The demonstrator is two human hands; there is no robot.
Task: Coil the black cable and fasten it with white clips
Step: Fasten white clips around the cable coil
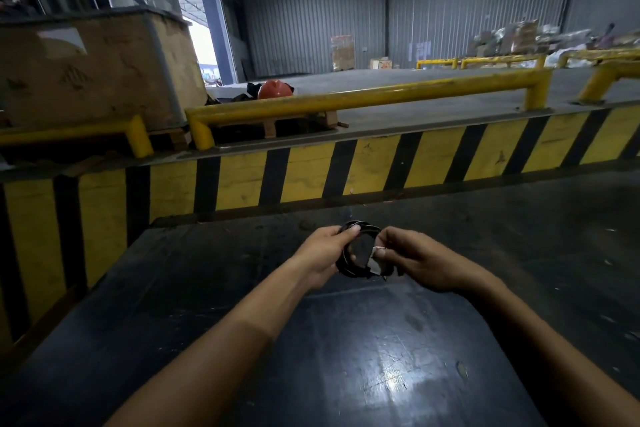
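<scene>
The black cable [353, 270] is wound into a small round coil, held upright above the dark table [346, 357] between both hands. My left hand [323, 253] grips the coil's left side, thumb on its top. My right hand [419, 260] pinches the coil's right side, where a small white clip [378, 248] shows between the fingertips. Part of the coil is hidden behind my fingers.
A yellow and black striped barrier [346, 166] runs along the far edge of the table. Behind it stand yellow pipe rails [346, 99], a large brown crate [86, 69] at the left and a red hard hat [275, 89].
</scene>
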